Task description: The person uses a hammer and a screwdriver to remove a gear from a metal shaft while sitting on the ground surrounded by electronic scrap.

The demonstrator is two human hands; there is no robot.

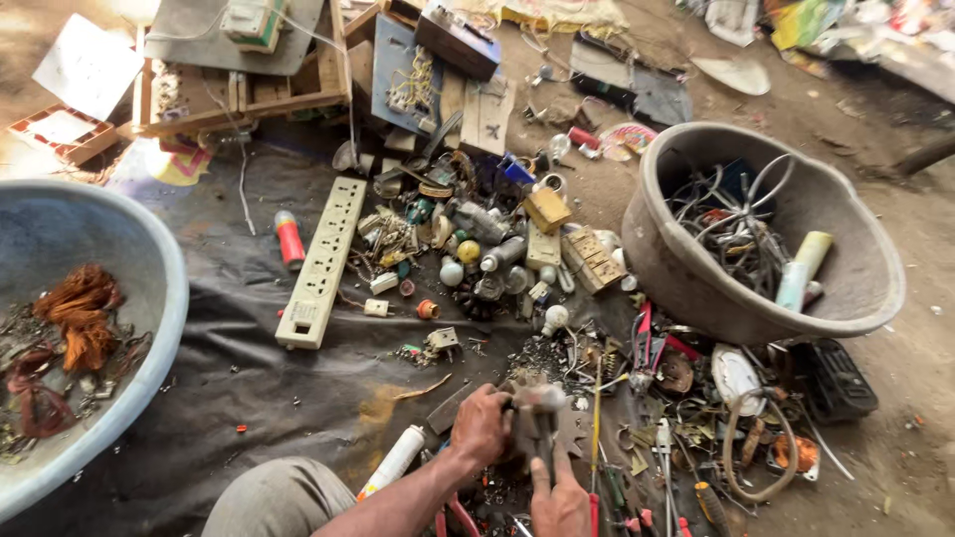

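Two hands of yours meet at the bottom centre of the frame: your left hand [480,426] curls its fingers around a grey toothed metal part [542,426], and your right hand [559,505] presses a finger up against its lower edge. A white tube [394,461] lies just left of your wrist. Screwdrivers and pliers crowd the right. Further up lies a cream power strip [321,264]. A blue basin with copper wire [159,261] sits far left, a grey tub of wires [856,298] upper right.

Dull grey metal part [537,423], matt
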